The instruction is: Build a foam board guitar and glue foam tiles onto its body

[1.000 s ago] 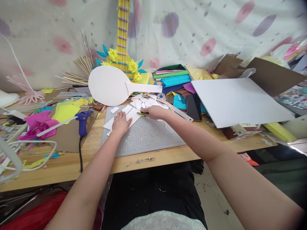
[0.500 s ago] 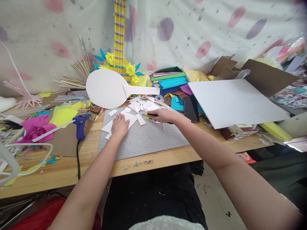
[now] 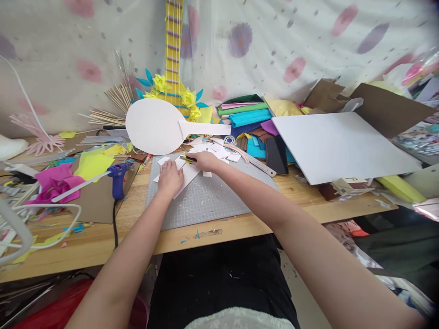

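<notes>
My left hand (image 3: 170, 179) lies flat with its fingers stretched out, pressing a white foam board piece (image 3: 188, 177) against the grey cutting mat (image 3: 212, 201). A yellow and black utility knife (image 3: 188, 159) is gripped in my right hand (image 3: 203, 162), its front end over the far part of the board close to my left fingertips. Whether the blade touches the board is too small to tell. Several white offcuts (image 3: 216, 147) lie just beyond my right hand. Behind them rests a white paddle-shaped cutout (image 3: 154, 127) with a long neck.
To the left, a blue glue gun (image 3: 118, 179) stands with its cord over the table edge. A steel ruler (image 3: 263, 167) and a black phone (image 3: 276, 155) lie to the right, near a large white board (image 3: 343, 146). A yellow guitar-like model (image 3: 172, 68) stands at the back.
My right hand has moved left with the knife, from beside the offcuts to the board under my left hand. The board piece appears turned, and the ruler's end now shows.
</notes>
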Action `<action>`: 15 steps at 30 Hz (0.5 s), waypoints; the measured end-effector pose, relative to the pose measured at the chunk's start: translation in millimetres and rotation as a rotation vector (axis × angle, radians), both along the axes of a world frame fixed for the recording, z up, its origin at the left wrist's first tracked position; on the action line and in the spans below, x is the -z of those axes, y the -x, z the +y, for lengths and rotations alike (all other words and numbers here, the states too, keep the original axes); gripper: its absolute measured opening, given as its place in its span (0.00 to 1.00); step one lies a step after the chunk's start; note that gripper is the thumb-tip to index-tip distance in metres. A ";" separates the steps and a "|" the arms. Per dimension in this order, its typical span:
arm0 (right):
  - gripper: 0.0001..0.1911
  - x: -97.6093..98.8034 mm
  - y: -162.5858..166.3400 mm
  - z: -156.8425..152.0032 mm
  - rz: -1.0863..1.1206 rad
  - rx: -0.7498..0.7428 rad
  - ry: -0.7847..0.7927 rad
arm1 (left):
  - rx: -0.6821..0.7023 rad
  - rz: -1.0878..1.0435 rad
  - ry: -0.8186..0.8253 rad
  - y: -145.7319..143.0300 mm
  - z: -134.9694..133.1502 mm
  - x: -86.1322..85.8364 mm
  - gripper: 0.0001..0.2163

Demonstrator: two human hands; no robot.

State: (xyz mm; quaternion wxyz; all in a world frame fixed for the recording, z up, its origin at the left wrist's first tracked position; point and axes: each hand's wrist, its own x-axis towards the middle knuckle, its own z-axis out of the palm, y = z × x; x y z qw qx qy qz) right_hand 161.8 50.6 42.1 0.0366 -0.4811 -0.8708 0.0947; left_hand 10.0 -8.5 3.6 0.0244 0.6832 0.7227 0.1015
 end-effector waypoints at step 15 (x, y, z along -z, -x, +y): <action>0.21 -28.1 44.0 8.2 -0.329 -0.225 -0.044 | -0.059 0.006 -0.056 -7.2 -3.0 21.8 0.24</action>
